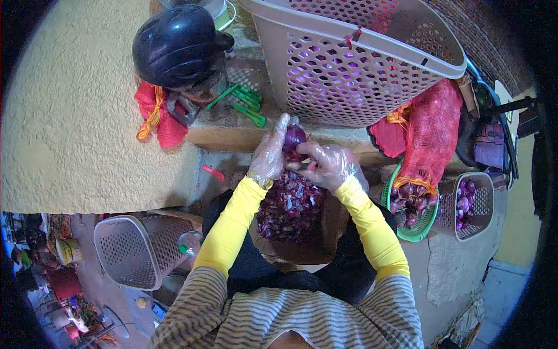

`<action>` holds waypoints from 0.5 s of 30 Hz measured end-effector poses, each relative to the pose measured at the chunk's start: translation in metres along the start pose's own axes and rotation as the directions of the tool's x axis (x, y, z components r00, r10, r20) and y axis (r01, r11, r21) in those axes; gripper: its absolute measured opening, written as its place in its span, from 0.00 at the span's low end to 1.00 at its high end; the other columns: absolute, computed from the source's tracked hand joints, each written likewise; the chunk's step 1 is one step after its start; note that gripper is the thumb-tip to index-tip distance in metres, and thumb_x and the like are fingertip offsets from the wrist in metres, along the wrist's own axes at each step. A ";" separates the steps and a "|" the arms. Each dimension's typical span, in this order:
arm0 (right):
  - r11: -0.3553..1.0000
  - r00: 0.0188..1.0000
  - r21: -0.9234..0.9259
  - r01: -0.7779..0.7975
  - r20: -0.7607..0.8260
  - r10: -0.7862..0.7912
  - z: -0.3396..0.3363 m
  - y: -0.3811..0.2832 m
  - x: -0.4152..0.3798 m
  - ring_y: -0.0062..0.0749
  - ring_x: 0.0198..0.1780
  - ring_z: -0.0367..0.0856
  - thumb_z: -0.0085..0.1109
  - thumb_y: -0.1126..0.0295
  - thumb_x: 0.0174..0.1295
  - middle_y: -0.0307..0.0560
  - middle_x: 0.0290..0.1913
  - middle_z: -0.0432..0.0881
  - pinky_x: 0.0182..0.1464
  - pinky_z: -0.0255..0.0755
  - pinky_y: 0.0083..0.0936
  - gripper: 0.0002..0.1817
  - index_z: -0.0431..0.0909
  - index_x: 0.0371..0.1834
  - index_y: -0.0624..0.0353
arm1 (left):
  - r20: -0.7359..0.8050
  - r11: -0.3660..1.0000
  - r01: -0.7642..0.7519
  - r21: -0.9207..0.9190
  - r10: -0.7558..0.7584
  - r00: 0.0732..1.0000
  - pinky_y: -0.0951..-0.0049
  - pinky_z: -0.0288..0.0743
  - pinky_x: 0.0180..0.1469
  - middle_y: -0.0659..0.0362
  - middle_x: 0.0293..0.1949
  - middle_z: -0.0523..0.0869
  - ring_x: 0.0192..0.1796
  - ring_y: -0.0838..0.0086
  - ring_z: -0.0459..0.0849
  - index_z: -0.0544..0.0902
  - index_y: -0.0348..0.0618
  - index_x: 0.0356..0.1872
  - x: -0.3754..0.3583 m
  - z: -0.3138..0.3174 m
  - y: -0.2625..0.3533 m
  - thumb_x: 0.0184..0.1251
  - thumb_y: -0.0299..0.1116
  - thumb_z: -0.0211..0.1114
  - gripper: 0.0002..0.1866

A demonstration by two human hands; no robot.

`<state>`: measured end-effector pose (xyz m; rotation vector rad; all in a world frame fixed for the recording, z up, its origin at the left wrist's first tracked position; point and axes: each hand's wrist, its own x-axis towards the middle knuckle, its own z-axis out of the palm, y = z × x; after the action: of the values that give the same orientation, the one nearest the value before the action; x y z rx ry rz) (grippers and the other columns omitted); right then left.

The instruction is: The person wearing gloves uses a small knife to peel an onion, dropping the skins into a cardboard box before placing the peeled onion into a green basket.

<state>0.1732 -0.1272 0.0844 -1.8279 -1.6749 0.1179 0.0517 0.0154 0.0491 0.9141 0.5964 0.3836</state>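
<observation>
My left hand [269, 152], in a clear plastic glove, is closed around a red onion [294, 141], its thumb along the left side. From the right, my gloved right hand [331, 165] has bent fingers against the onion's lower right side. Whether a bit of skin is pinched there is too small to tell. Below both hands, between the knees, a box [332, 230] holds a heap of dark purple onion skins [290, 206]. Yellow sleeves cover both forearms.
A tall lattice basket [349, 75] stands ahead. At right, a red mesh sack [433, 128] spills onions into a green basket [417, 232], beside a smaller basket [493, 200] of onions. A black helmet [174, 46], green-handled tools [250, 104] and another basket [125, 256] are at left.
</observation>
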 end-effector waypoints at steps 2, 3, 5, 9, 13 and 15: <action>1.000 1.000 0.006 0.021 0.023 -0.021 -0.001 0.000 0.001 0.44 0.29 0.86 0.73 0.59 0.55 0.43 0.28 0.86 0.33 0.79 0.42 0.17 0.81 0.47 0.43 | -0.006 1.000 0.000 -0.007 0.000 1.000 0.70 0.85 0.47 0.55 0.49 0.88 0.48 0.70 0.89 0.75 0.42 0.66 0.000 0.000 0.000 0.76 0.66 0.52 0.36; 0.999 0.998 0.012 0.039 0.046 -0.040 -0.002 0.001 0.001 0.45 0.30 0.86 0.70 0.64 0.55 0.44 0.28 0.86 0.34 0.79 0.43 0.15 0.83 0.46 0.43 | -0.010 1.000 -0.022 -0.015 0.021 1.000 0.69 0.85 0.49 0.55 0.49 0.87 0.48 0.70 0.89 0.75 0.41 0.66 0.002 0.000 -0.003 0.76 0.65 0.53 0.36; 0.997 0.993 0.065 0.044 0.106 -0.051 0.005 0.005 0.000 0.48 0.31 0.86 0.67 0.66 0.55 0.47 0.29 0.86 0.35 0.79 0.44 0.13 0.84 0.45 0.43 | -0.016 0.999 -0.045 -0.022 0.045 0.999 0.67 0.85 0.50 0.55 0.50 0.87 0.49 0.69 0.89 0.75 0.41 0.66 0.002 0.001 -0.001 0.77 0.64 0.53 0.35; 0.982 0.956 0.179 0.060 0.274 -0.108 0.002 0.010 0.004 0.55 0.33 0.85 0.61 0.66 0.58 0.53 0.30 0.85 0.36 0.78 0.48 0.10 0.85 0.43 0.45 | -0.031 0.992 -0.040 -0.116 0.036 0.999 0.65 0.84 0.54 0.53 0.52 0.86 0.52 0.66 0.87 0.75 0.38 0.65 0.001 0.001 -0.002 0.78 0.62 0.53 0.34; 0.986 0.945 0.147 0.081 0.302 -0.122 0.007 0.022 -0.001 0.58 0.33 0.84 0.58 0.65 0.60 0.54 0.30 0.84 0.37 0.77 0.50 0.09 0.84 0.41 0.47 | 0.004 0.971 -0.162 0.175 0.163 0.987 0.63 0.83 0.57 0.54 0.53 0.85 0.55 0.66 0.86 0.70 0.34 0.69 -0.012 0.007 0.002 0.80 0.55 0.56 0.33; 0.969 0.902 0.166 0.181 0.365 -0.231 0.008 0.024 -0.003 0.52 0.31 0.83 0.60 0.65 0.57 0.52 0.27 0.81 0.35 0.75 0.47 0.09 0.83 0.40 0.50 | 0.008 0.971 -0.212 0.107 0.212 0.977 0.63 0.82 0.58 0.53 0.55 0.85 0.56 0.67 0.86 0.65 0.35 0.72 0.023 -0.031 -0.036 0.79 0.49 0.59 0.32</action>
<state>0.1892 -0.1257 0.0648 -1.5891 -2.0665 0.5095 0.0521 0.0265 -0.0020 1.0847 0.5272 0.5494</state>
